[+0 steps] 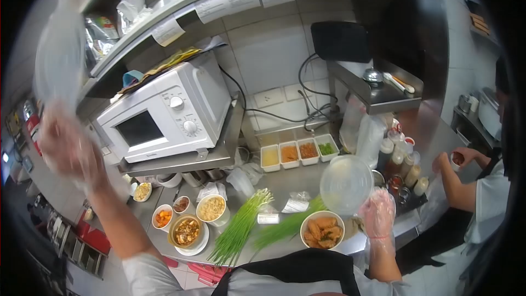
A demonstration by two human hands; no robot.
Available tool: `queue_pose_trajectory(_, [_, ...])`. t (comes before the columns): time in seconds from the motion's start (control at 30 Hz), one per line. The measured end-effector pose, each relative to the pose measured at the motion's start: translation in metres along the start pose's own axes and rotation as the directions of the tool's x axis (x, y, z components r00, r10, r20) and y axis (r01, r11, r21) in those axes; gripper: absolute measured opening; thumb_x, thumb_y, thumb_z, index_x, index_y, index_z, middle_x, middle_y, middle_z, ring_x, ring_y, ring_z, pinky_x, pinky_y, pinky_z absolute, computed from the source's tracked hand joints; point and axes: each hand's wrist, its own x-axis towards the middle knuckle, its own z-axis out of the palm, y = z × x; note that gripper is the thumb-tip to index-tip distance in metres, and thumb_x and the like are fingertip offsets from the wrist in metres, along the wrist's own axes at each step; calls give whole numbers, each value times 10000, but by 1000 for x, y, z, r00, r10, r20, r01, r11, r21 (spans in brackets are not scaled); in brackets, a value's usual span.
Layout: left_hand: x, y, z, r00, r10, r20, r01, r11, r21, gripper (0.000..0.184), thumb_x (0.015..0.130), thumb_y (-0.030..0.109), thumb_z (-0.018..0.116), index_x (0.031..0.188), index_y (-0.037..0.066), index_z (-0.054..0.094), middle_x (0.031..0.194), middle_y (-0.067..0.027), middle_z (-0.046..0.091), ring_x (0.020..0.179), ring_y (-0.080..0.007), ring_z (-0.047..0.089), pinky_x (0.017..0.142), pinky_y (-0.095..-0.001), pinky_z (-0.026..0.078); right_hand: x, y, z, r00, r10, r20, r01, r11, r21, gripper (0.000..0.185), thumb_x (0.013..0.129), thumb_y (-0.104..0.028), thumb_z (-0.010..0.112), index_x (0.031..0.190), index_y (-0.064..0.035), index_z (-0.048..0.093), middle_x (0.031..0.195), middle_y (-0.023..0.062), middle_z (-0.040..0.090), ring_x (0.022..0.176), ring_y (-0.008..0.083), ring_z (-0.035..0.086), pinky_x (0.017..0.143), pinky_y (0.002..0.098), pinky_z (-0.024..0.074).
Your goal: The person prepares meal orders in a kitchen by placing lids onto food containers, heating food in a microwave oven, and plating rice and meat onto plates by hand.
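Note:
My left hand [71, 145], in a clear plastic glove, is raised at the left, blurred by motion. Its fingers are closed at the lower end of a long translucent plastic item [60, 57], too smeared to name exactly. My right hand [379, 214], also gloved, grips the edge of a round clear plastic lid [347, 183]. That lid is tilted above the counter, just behind a white bowl of fried chicken pieces [322, 231]. Long green onions [241, 227] lie on the counter left of the bowl.
A white microwave [164, 109] stands on a raised shelf. Behind the green onions are several white trays of toppings [289, 154]. Food bowls [186, 231] sit at the left, sauce bottles [397, 159] at the right. A co-worker [466, 186] holds a cup nearby. An overhead shelf [219, 0] spans the top.

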Motion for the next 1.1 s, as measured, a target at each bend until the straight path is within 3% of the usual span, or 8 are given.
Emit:
queue_pose_trajectory(0.17, [93, -5, 137, 979, 187, 82, -190, 981, 40, 162, 806, 87, 569, 960, 63, 612, 891, -122, 616, 805, -305, 625, 714, -378, 517, -6, -6, -18, 996, -52, -67, 44, 993, -114, 74, 821, -63, 549, 799, -71, 479, 725, 14, 479, 586, 139, 537, 509, 279, 483])
queue_pose_trajectory(0.27, [127, 35, 223, 904, -131, 408, -123, 833, 539, 200, 961, 261, 475, 950, 76, 549, 831, -99, 637, 733, -249, 626, 638, -372, 513, -16, -15, -26, 994, 20, -106, -32, 993, -116, 65, 802, -24, 510, 764, -61, 471, 696, 33, 484, 557, 147, 529, 492, 281, 482])
queue_pose_trajectory(0.3, [125, 29, 263, 935, 344, 89, -326, 731, 599, 190, 945, 210, 444, 858, 90, 563, 662, -117, 588, 561, -282, 578, 568, -362, 508, -20, -17, -31, 992, 50, -118, -65, 990, -127, 69, 801, -17, 504, 758, -59, 470, 689, 38, 485, 551, 150, 528, 489, 282, 481])
queue_pose_trajectory(0.5, [89, 57, 331, 860, 103, 501, -261, 930, 257, 221, 844, 139, 503, 1021, 138, 634, 941, -93, 658, 961, -275, 634, 831, -417, 524, -37, -21, -66, 973, 164, -159, -179, 980, -84, 103, 779, 42, 487, 754, -58, 486, 684, 50, 493, 565, 166, 537, 488, 298, 484])
queue_pose_trajectory(0.63, [59, -42, 415, 855, 349, 383, -281, 933, -225, 340, 857, 310, 583, 1064, 48, 648, 994, -132, 674, 990, -301, 630, 841, -411, 494, -38, -23, -110, 992, 8, -125, -92, 720, -687, 134, 851, -151, 552, 832, -19, 542, 726, 49, 546, 655, 159, 551, 599, 294, 464])
queue_pose_trajectory(0.87, [-12, 134, 253, 742, 101, 663, 262, 866, -426, 403, 844, 311, 632, 1124, 22, 617, 1057, -124, 662, 1028, -288, 615, 879, -410, 479, -13, -26, -122, 974, 106, -202, -135, 982, -134, 217, 865, -177, 574, 1007, -19, 532, 950, 162, 604, 824, 293, 626, 748, 402, 528])
queue_pose_trajectory(1.03, [-100, 269, 107, 93, 248, 964, 876, 439, -197, 459, 834, 312, 668, 1167, 4, 594, 1102, -118, 654, 1055, -279, 605, 905, -409, 468, 7, 8, -69, 931, 364, -15, -358, 921, 153, 239, 871, -136, 557, 1073, -11, 530, 1005, 157, 594, 884, 331, 626, 759, 420, 532])
queue_pose_trajectory(1.1, [-184, 300, 66, 277, 426, 861, 798, 397, -453, 630, 830, 280, 714, 1354, 71, 432, 1276, -112, 545, 1109, -176, 539, 940, -354, 450, 10, 22, -51, 879, 472, 67, -476, 860, 183, 226, 883, -133, 546, 1072, -9, 537, 1011, 134, 591, 870, 293, 623, 754, 398, 529])
